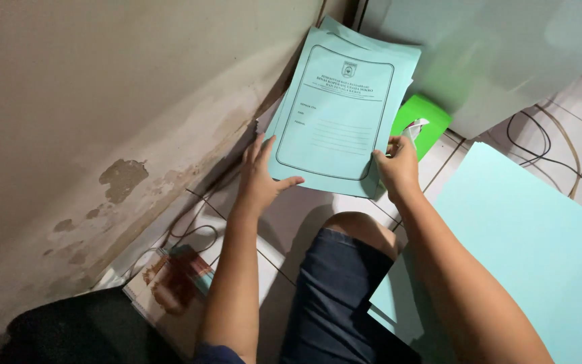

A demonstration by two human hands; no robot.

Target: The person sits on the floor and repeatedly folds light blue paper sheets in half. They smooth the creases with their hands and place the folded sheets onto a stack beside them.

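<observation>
Both hands grip one stack of light-blue folders (337, 111), held upright above the tiled floor (291, 216). Left hand (261, 176) clasps the stack's lower left edge, thumb across the front cover, fingers behind. Right hand (397, 167) pinches the stack's lower right edge and also holds a small white object, too small to identify. Behind the stack, to its right, lies a green folder (428, 121). Right of the stack, a large light-blue sheet (533, 236) rests on the floor. Black cables (547, 145) run beyond the sheet.
</observation>
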